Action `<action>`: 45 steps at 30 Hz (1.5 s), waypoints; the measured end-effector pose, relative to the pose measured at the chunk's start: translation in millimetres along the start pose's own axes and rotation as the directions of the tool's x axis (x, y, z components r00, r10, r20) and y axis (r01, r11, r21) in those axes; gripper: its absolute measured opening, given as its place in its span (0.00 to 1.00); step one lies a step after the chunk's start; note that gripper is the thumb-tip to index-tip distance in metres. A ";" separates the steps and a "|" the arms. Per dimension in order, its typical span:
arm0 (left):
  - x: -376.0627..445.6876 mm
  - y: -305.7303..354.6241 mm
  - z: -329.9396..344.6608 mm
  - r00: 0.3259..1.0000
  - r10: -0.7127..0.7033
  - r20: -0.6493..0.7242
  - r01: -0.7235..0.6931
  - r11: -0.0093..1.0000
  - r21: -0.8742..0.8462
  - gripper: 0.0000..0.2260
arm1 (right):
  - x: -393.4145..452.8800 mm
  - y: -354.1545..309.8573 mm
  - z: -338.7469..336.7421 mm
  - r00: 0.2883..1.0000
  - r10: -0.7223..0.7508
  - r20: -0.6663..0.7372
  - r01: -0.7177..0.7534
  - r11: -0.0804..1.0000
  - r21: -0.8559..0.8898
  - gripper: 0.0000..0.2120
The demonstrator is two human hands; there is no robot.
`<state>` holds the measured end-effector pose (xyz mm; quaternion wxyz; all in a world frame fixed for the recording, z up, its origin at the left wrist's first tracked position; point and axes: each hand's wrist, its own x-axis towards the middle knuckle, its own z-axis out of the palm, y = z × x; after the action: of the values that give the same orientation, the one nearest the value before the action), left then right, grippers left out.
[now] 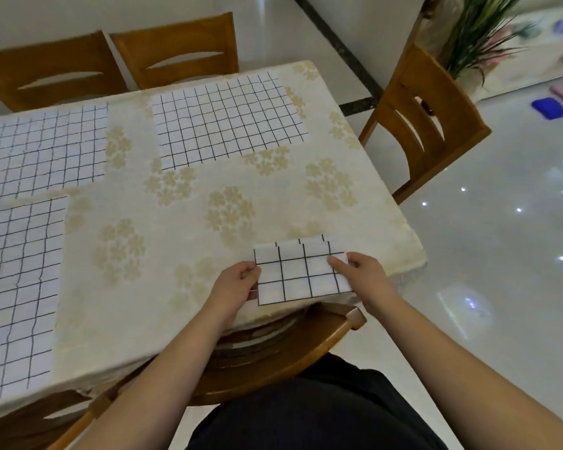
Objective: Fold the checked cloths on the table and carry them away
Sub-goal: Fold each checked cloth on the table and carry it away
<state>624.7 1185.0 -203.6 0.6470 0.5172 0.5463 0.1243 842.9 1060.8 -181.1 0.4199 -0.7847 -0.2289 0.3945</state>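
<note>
The folded cloth is a small white packet with black checks, and it lies at the near edge of the table, close to the right corner, partly over the edge above a wooden chair. The left hand pinches its left side and the right hand presses the thumb on its right side, so both hands are closed on this one packet. I judge that the folding of this cloth is finished or almost finished, and it seems ready to be lifted. Three other checked cloths are not yet folded: the far cloth lies flat near the middle of the back edge, the left far cloth lies beside it, and the left near cloth lies in front of that one. So about one of four is done, and nothing is carried away yet.
</note>
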 end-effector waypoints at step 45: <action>-12.0 87.6 390.0 0.906 -0.072 0.417 -0.082 0.937 0.341 0.06 | -47.8 172.1 -342.8 0.933 0.321 -0.164 -0.168 0.789 0.590 0.08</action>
<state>981.6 1006.2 -177.6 0.6471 0.6400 0.4048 -0.0886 1097.9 770.4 -190.0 0.6044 -0.6913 0.0593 0.3915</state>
